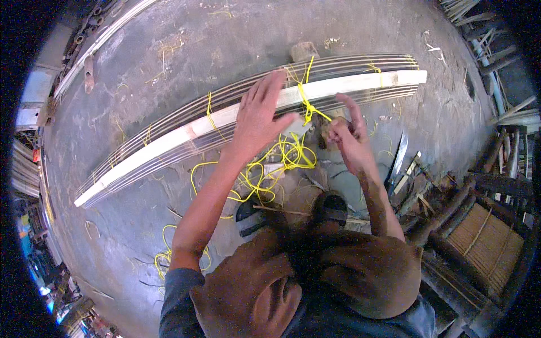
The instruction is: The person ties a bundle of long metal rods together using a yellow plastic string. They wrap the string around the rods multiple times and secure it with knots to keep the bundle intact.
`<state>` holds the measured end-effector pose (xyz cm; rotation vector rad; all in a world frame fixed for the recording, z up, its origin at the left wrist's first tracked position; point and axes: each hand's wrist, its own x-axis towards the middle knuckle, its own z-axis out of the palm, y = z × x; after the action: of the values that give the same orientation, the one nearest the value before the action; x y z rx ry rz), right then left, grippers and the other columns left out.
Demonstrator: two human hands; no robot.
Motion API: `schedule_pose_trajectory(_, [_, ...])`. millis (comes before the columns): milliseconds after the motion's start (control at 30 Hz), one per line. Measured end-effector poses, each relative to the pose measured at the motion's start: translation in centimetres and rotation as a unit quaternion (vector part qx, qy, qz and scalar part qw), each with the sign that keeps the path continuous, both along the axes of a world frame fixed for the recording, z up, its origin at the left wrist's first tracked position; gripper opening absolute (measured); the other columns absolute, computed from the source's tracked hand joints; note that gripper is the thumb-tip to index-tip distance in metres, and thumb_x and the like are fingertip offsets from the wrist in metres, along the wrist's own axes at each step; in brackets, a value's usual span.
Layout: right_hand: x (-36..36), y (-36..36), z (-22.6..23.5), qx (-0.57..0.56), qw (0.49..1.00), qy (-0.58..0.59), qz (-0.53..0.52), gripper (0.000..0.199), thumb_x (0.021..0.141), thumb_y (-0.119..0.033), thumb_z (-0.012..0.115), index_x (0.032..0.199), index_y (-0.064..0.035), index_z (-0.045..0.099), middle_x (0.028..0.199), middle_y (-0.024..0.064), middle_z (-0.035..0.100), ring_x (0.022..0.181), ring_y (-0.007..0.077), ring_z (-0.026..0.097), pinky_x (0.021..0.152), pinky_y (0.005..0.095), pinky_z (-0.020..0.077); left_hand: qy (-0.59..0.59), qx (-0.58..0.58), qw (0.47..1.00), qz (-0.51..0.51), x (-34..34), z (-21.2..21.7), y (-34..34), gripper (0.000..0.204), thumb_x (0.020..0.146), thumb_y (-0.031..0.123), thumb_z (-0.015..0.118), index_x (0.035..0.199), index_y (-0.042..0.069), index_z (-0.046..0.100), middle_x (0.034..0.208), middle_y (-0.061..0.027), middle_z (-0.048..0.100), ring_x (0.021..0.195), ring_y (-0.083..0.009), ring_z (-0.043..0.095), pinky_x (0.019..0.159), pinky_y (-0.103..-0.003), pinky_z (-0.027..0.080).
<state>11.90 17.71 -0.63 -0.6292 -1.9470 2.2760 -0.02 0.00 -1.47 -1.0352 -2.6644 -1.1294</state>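
Note:
A long pale wooden slat (220, 117) lies across a row of thin strips (344, 63), bound to them at the middle by yellow cord (306, 101) with a knot. My left hand (260, 110) rests on the slat just left of that knot, its fingers stretched out. On the near side of the slat, my right hand (349, 135) has its fingers curled round the taut end of the cord, with the index finger raised. Loose loops of the same cord (256, 174) lie on the floor below. Thinner yellow ties cross the slat on both sides.
A knife (399, 156) lies on the floor to the right, beside split wood pieces (407, 173). At the lower right stands a wooden seat with a woven top (487, 242). A stone block (304, 52) sits behind the strips. More cord (163, 260) lies at the lower left.

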Motion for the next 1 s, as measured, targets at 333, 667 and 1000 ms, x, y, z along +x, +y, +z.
schedule_pose_trajectory(333, [6.5,-1.5,-10.1,0.315,0.945,-0.045,-0.075,0.03,0.097,-0.024,0.05,0.116,-0.0014,0.057,0.084,0.0047,0.059,0.081,0.0146,0.055,0.076,0.0291,0.0456,-0.106,0.007,0.994,-0.028,8.3,-5.5,-6.8,0.049,0.082,0.011,0.062,0.128,0.006,0.044,0.125,-0.0137,0.051,0.11,-0.0358,0.051,0.095,-0.044,0.041])
schedule_pose_trajectory(667, [3.8,-1.7,-7.7,0.075,0.984,-0.161,0.03,0.031,0.092,-0.027,0.06,0.115,-0.0062,0.054,0.084,0.0005,0.06,0.074,0.0131,0.055,0.071,0.0304,0.0484,-0.102,-0.223,0.965,-0.096,17.3,-10.6,-6.9,0.041,0.078,0.026,0.067,0.113,0.009,0.058,0.116,-0.014,0.057,0.11,-0.0366,0.05,0.09,-0.049,0.041])
schedule_pose_trajectory(1000, [9.8,6.7,6.1,-0.079,0.968,-0.199,-0.133,0.02,0.097,-0.029,0.05,0.096,-0.0102,0.056,0.063,-0.0084,0.036,0.053,0.0025,0.031,0.046,0.02,0.0244,-0.403,0.004,0.792,-0.458,20.0,-10.0,-6.2,0.044,0.093,0.041,0.052,0.118,0.005,0.055,0.109,-0.0227,0.061,0.101,-0.0376,0.06,0.088,-0.042,0.047])
